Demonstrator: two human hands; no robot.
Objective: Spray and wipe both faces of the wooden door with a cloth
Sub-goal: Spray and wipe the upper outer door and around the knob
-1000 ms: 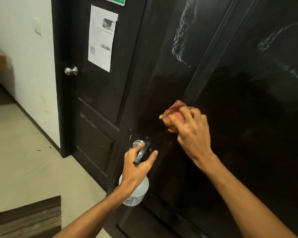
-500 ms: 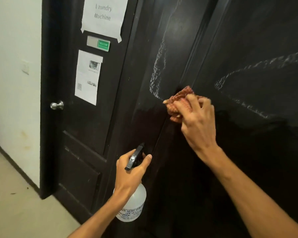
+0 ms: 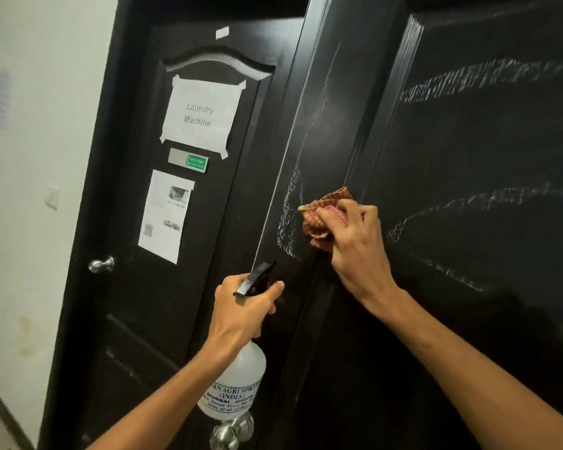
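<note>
Right hand [image 3: 355,251]: fingers curled tight, clamping a crumpled cloth [image 3: 325,219], which is pressed against the door face. The cloth is a woven check in red and cream, bunched into soft folds, with a corner poking out to the left past the fingertips.

Left hand [image 3: 241,313]: fingers wrapped round the neck of a spray bottle [image 3: 234,384], thumb lying straight beside the black plastic trigger head [image 3: 255,279]. The bottle body is translucent white plastic, rounded at the shoulder, and carries a printed label. It hangs below the fist, just beside the door's edge.

The wooden door [image 3: 468,141] fills the right of the view. It is dark, near-black and glossy, with raised moulded panel borders. Whitish beaded streaks [image 3: 290,222] arc across it, one touching the cloth's left side, others sweeping over the panel to the right. A round brushed-metal knob [image 3: 231,433] sits at its lower edge.

Behind stands a second dark panelled door [image 3: 137,319] with an arched moulding. It bears a taped paper sign reading "Laundry Machine" [image 3: 200,115], a small green and grey plate [image 3: 189,161], a printed sheet [image 3: 165,216] and a round metal knob [image 3: 101,264]. A plain white wall [image 3: 30,157] lies to the left.
</note>
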